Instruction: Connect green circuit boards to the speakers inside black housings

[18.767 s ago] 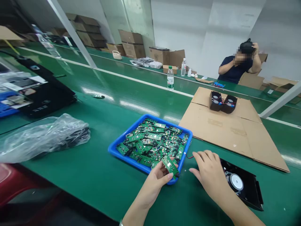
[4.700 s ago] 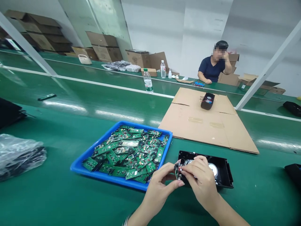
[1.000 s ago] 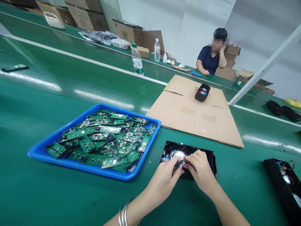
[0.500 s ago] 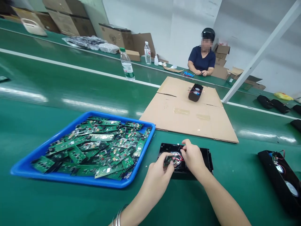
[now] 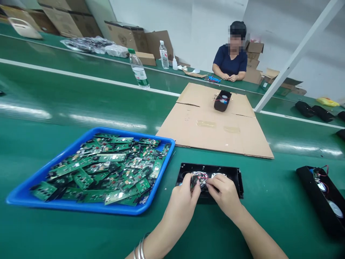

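A black speaker housing lies open in front of me, with two round speakers inside. Over its left part, my left hand pinches a small circuit board. My right hand is closed at the board's right side, its fingertips on the end of a red wire. The fingertips of both hands almost meet. To the left, a blue tray holds a heap of green circuit boards.
Beyond the housing lies a cardboard sheet bearing another black speaker. A third housing is at the right edge. A water bottle stands behind the tray. Across the bench sits a person, near a slanted white post.
My right hand has come down from the housing's back edge to the board in my left hand. The red wire loop now sits lower, between my fingertips. The view has shifted slightly.
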Available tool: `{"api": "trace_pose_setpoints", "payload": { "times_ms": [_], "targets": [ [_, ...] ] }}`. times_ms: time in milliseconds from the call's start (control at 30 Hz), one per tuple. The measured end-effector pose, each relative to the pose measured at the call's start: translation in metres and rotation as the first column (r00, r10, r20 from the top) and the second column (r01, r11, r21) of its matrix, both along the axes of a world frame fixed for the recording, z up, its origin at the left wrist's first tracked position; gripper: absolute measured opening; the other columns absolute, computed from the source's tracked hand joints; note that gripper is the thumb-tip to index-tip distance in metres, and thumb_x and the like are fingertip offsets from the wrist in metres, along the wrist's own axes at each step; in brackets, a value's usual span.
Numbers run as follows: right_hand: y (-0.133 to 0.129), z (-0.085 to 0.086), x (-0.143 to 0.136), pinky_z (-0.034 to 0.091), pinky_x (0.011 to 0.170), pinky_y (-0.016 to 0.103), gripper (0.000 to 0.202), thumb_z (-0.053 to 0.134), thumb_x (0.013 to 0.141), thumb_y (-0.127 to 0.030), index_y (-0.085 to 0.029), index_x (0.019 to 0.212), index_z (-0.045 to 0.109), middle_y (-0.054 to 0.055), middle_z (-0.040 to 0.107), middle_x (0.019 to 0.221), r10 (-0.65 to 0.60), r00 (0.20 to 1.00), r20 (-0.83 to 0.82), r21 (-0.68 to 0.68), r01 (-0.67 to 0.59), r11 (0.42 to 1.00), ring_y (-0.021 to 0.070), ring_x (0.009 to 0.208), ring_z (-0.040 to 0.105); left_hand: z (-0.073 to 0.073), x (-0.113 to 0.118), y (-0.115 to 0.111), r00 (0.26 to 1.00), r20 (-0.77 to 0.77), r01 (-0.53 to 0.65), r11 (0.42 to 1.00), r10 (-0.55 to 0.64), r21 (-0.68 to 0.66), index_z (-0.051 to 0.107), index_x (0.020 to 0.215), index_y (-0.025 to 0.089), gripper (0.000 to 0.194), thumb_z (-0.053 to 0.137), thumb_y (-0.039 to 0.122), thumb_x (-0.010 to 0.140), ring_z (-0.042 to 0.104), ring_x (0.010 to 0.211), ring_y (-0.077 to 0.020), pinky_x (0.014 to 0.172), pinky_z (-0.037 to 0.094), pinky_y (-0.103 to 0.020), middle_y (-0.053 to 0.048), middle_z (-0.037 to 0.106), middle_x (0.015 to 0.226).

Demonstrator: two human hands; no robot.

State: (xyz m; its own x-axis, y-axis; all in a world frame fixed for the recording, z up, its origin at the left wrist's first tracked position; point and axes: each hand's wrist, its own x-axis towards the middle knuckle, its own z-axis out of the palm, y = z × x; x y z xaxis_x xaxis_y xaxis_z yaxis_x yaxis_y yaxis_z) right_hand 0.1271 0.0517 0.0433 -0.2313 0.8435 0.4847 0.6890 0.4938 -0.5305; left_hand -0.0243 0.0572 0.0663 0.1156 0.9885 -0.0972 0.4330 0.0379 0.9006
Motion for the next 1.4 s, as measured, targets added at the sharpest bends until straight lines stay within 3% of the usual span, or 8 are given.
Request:
{"api": "trace_pose_setpoints", "payload": {
  "times_ms": [267,500,700,867,1000,1233,1333,1400],
  "targets": [
    [-0.001,-0.002,0.001,0.041,0.056,0.023,0.031,0.037,0.094,-0.023,-0.015,0.079,0.063,0.004,0.056,0.067,-0.014,0.994,0.109,0.082,0.005,0.997,0.0129,0.061,0.051,0.0,0.0,0.001,0.998,-0.04,0.04,0.998,-0.042,-0.039,0.049,0.079,0.023,0.011,0.042,0.032,0.081,0.065,0.054,-0.0215,0.049,0.045,-0.027,-0.001,0.064,0.058],
    [-0.002,0.002,-0.001,0.035,0.05,0.023,0.032,0.036,0.094,-0.019,-0.015,0.074,0.061,0.003,0.054,0.064,-0.038,0.971,0.236,0.189,-0.008,0.982,0.0127,0.058,0.047,0.001,0.001,0.004,0.98,-0.169,0.102,0.995,-0.103,-0.011,0.042,0.074,0.024,0.01,0.038,0.031,0.08,0.05,0.041,-0.0172,0.043,0.033,-0.025,0.004,0.052,0.049],
    [-0.003,0.0,-0.004,0.028,0.046,0.025,0.032,0.039,0.091,-0.011,-0.015,0.066,0.058,0.002,0.05,0.057,-0.031,0.959,0.283,0.25,-0.043,0.967,0.0129,0.051,0.041,0.002,0.001,0.002,0.991,-0.1,0.087,0.996,-0.089,-0.031,0.047,0.077,0.023,0.011,0.04,0.029,0.082,0.061,0.052,-0.0197,0.047,0.04,-0.026,-0.001,0.062,0.058],
    [-0.003,0.0,0.0,0.038,0.052,0.022,0.027,0.039,0.094,-0.018,-0.013,0.077,0.059,0.003,0.058,0.065,0.02,0.983,0.181,0.172,-0.052,0.984,0.0122,0.058,0.05,0.007,-0.002,0.001,0.988,-0.067,0.141,0.99,-0.141,-0.002,0.05,0.079,0.023,0.012,0.04,0.029,0.082,0.059,0.051,-0.0184,0.047,0.039,-0.025,0.001,0.062,0.058],
    [-0.003,-0.002,0.001,0.036,0.049,0.023,0.033,0.037,0.095,-0.02,-0.015,0.068,0.056,0.002,0.055,0.06,0.013,0.981,0.192,0.148,-0.042,0.988,0.0122,0.053,0.047,0.007,-0.002,0.0,0.974,-0.134,0.186,0.982,-0.181,0.027,0.047,0.072,0.024,0.015,0.037,0.029,0.082,0.052,0.047,-0.0174,0.045,0.034,-0.025,0.003,0.054,0.052],
    [-0.006,-0.012,-0.007,0.036,0.047,0.025,0.037,0.036,0.094,-0.017,-0.015,0.062,0.054,0.003,0.053,0.057,-0.066,0.973,0.223,0.144,0.034,0.989,0.0137,0.051,0.048,0.002,-0.002,-0.002,0.973,-0.092,0.212,0.977,-0.213,-0.014,0.048,0.075,0.023,0.015,0.037,0.03,0.082,0.059,0.057,-0.0202,0.053,0.04,-0.028,-0.002,0.064,0.064],
    [-0.007,-0.002,0.0,0.04,0.048,0.025,0.022,0.049,0.088,-0.015,-0.015,0.068,0.058,0.002,0.058,0.06,-0.036,0.966,0.257,0.093,0.012,0.996,0.0144,0.053,0.053,0.001,-0.001,-0.002,0.976,-0.102,0.191,0.981,-0.193,-0.034,0.048,0.076,0.023,0.013,0.037,0.029,0.081,0.06,0.056,-0.0206,0.053,0.04,-0.028,-0.002,0.065,0.063],
    [-0.006,0.012,0.015,0.047,0.056,0.025,0.005,0.064,0.078,-0.013,-0.014,0.082,0.063,0.002,0.064,0.07,0.054,0.948,0.312,-0.056,-0.039,0.998,0.0157,0.062,0.059,0.0,0.0,-0.003,0.974,-0.161,0.155,0.987,-0.158,-0.029,0.048,0.079,0.023,0.013,0.036,0.028,0.081,0.059,0.05,-0.0208,0.048,0.038,-0.027,0.0,0.062,0.057]
  ]
}}
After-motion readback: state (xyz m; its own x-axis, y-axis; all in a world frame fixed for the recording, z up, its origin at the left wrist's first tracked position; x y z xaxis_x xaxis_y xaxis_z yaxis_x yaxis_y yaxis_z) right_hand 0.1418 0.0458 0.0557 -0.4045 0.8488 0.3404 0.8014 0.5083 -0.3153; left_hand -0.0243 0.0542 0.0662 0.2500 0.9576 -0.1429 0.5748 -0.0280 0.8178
